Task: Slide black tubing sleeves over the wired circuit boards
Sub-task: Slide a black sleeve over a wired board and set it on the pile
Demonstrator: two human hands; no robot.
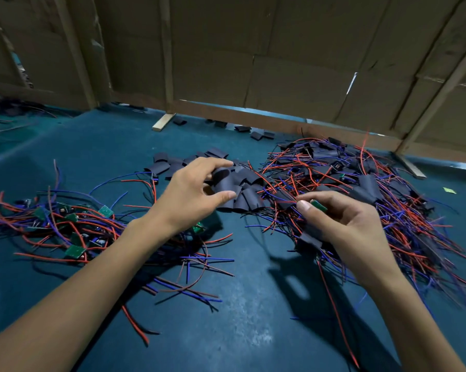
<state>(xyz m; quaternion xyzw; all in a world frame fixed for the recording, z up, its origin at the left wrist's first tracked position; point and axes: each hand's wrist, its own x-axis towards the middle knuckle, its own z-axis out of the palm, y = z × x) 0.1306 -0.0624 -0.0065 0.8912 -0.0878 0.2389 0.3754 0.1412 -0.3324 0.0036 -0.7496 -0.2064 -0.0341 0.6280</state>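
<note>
Black tubing sleeve (224, 181), just above frame centre, sits pinched between the left hand's (193, 193) thumb and curled fingers, lifted from the loose sleeve pile (242, 189), probably ready for threading. Its long axis runs roughly upper left to lower right. The right hand (341, 226) pinches a green circuit board (319, 205) right of centre, end aimed toward the sleeve, wires (331, 296) trailing down.

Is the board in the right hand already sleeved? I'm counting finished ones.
No: the green board pinched by the right hand is bare.

Assembly workshop, wired circuit boards (73, 251), cardboard partitions (280, 49)
</note>
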